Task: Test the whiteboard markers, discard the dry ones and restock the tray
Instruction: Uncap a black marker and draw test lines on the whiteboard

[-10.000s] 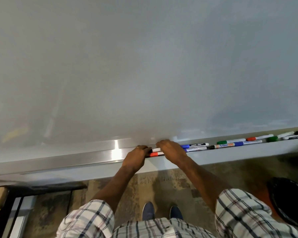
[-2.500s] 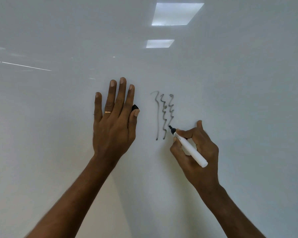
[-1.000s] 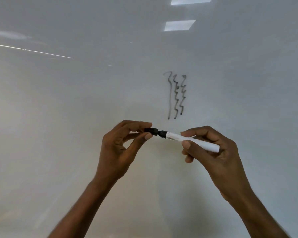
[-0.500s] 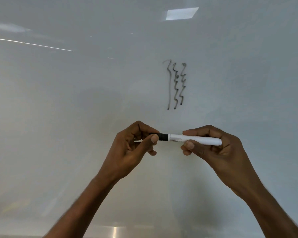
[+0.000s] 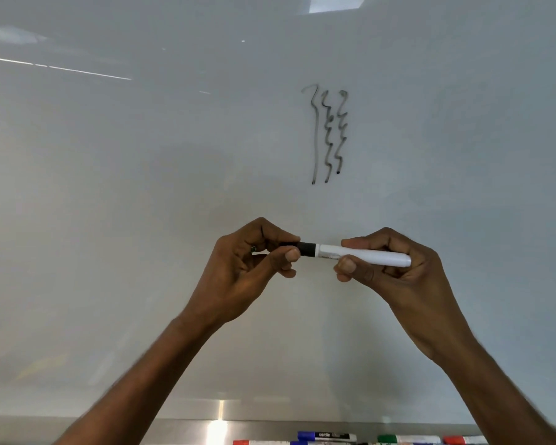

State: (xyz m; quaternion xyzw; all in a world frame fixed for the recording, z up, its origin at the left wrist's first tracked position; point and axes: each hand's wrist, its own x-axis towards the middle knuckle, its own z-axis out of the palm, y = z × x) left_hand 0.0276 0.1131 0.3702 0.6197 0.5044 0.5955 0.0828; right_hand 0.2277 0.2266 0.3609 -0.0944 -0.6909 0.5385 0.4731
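A white marker (image 5: 363, 254) lies level in front of the whiteboard (image 5: 142, 187). My right hand (image 5: 392, 271) grips its white barrel. My left hand (image 5: 254, 264) pinches the black cap (image 5: 305, 248), which sits on the marker's left end. Three faint grey-black wavy test lines (image 5: 328, 136) stand on the board above my hands. At the bottom edge the metal tray (image 5: 187, 431) carries several markers with a blue cap (image 5: 306, 435), a green cap (image 5: 386, 439) and red caps (image 5: 452, 440).
The board fills nearly the whole view, with ceiling light reflections (image 5: 337, 3) near the top. My two forearms rise from the bottom edge toward the middle.
The marker stopped drawing and was turned level; my left hand brought the black cap to its tip and pushed it on. The view has tilted down, so the tray shows.
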